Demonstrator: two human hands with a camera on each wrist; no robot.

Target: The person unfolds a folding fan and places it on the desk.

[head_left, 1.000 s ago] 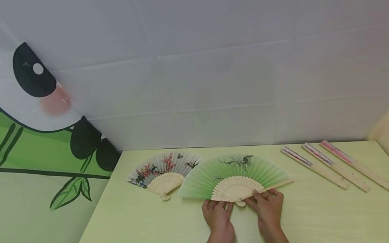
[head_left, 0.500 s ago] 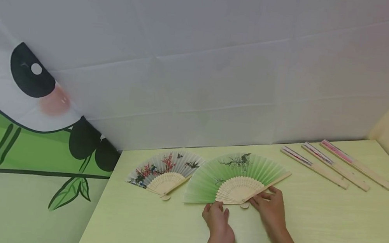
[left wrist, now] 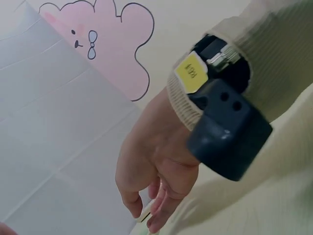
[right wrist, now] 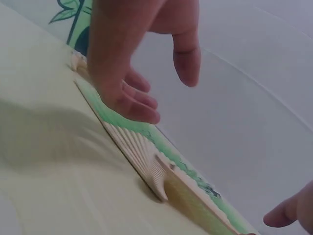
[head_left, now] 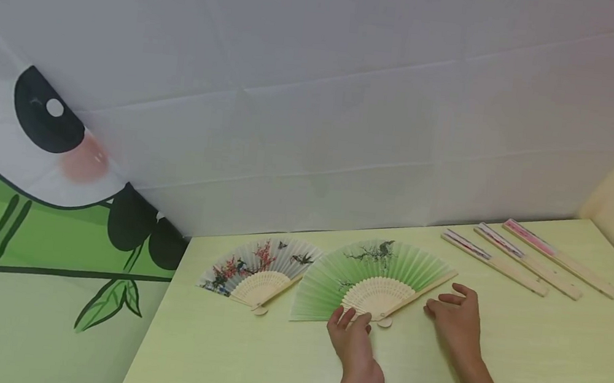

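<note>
A green folding fan [head_left: 371, 278] with a dark branch and bird print lies spread on the table, its pale slats meeting at a pivot toward the front. My left hand [head_left: 353, 344] is over its near left edge, fingers bent loosely and gripping nothing. From the right wrist view, that left hand [right wrist: 122, 63] hangs above the fan's slats [right wrist: 134, 147]. My right hand [head_left: 457, 326] is off the fan's right guard stick, fingers loosely bent with nothing in them. The left wrist view shows this right hand [left wrist: 161, 152] from its wrist side.
Left of the green fan lies a spread white fan [head_left: 257, 273] printed with red blossoms and birds. Several folded fans, among them a pink-topped one [head_left: 558, 259], lie slanted at the back right. A white sheet [head_left: 313, 124] hangs behind the table [head_left: 224, 356].
The green fan has shifted slightly, its left edge moving to the right, and settled on the table. Both hands have let go of it; the right hand has drawn away to the right.
</note>
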